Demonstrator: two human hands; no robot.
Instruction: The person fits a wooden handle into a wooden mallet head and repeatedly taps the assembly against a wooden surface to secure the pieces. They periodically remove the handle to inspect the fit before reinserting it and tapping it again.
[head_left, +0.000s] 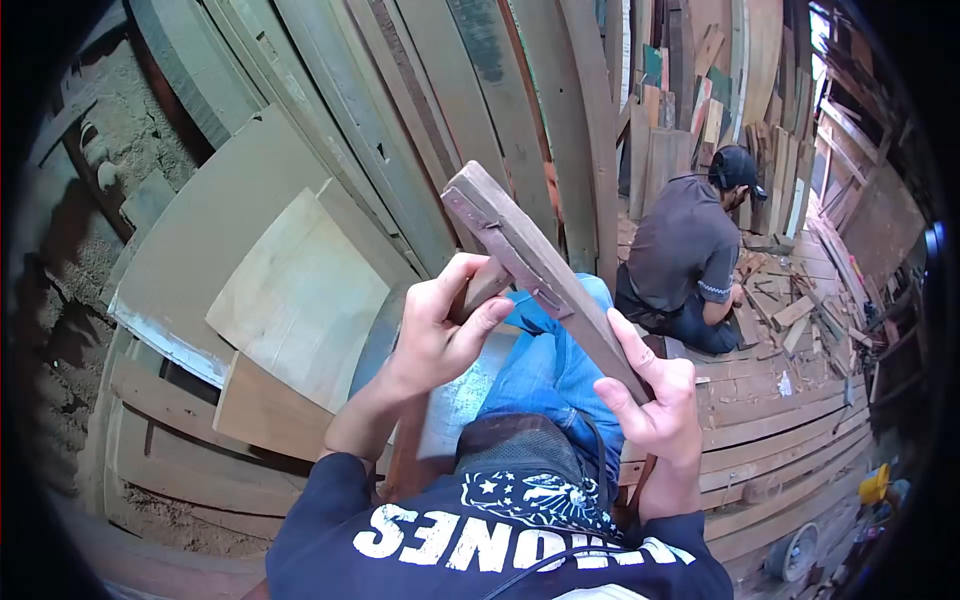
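A weathered wooden bar (548, 262) is held up at a slant in front of my chest, with a groove or worn recess along its face. My right hand (655, 400) grips its lower end, thumb and fingers on opposite sides. My left hand (448, 322) is closed around a short wooden piece (486, 284), whose far end meets the bar's side near the upper half. Whether the two pieces are joined, I cannot tell. Below them are my legs in blue jeans (540, 375).
Tall boards (400, 110) lean ahead, and wide panels (300, 285) stand at the left. A person (685, 245) in a dark cap crouches at the right among wood scraps (795, 312). Low planks (780, 440) lie at the right, near a white bucket (795, 552).
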